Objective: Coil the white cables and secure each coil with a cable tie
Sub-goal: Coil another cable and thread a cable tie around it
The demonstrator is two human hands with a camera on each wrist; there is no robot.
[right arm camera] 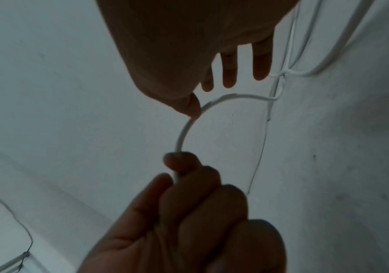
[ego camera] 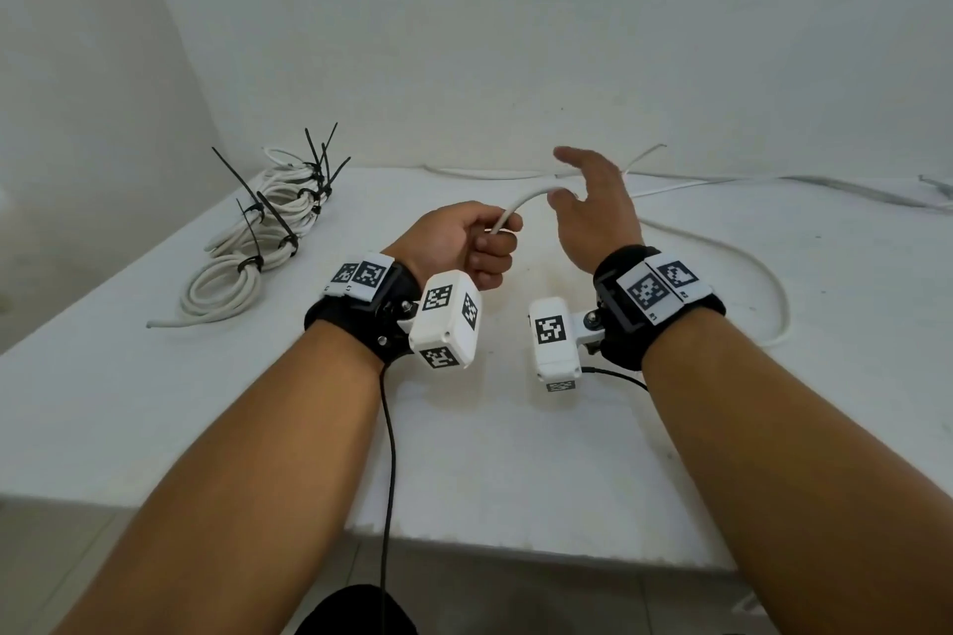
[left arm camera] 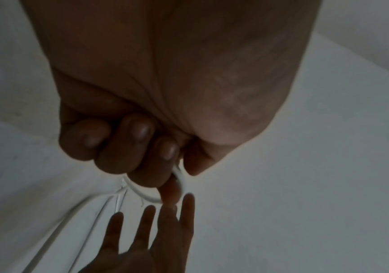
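My left hand (ego camera: 477, 245) is curled into a fist round one end of a loose white cable (ego camera: 528, 195), held above the table (ego camera: 515, 454). From the fist the cable (right arm camera: 184, 133) arcs up and right past my right hand (ego camera: 588, 191), then trails in a wide loop (ego camera: 776, 294) over the table's right side. My right hand has straight, spread fingers (right arm camera: 229, 73); its thumb tip (right arm camera: 193, 108) lies against the cable without gripping it. In the left wrist view the fist (left arm camera: 142, 147) hides the cable's end, and the cable (left arm camera: 181, 178) comes out below it.
Several coiled white cables (ego camera: 247, 248) bound with black cable ties (ego camera: 281, 222) lie piled at the table's back left, near the wall. More loose white cables (ego camera: 722, 181) run along the back edge. The table's front edge is just below my forearms.
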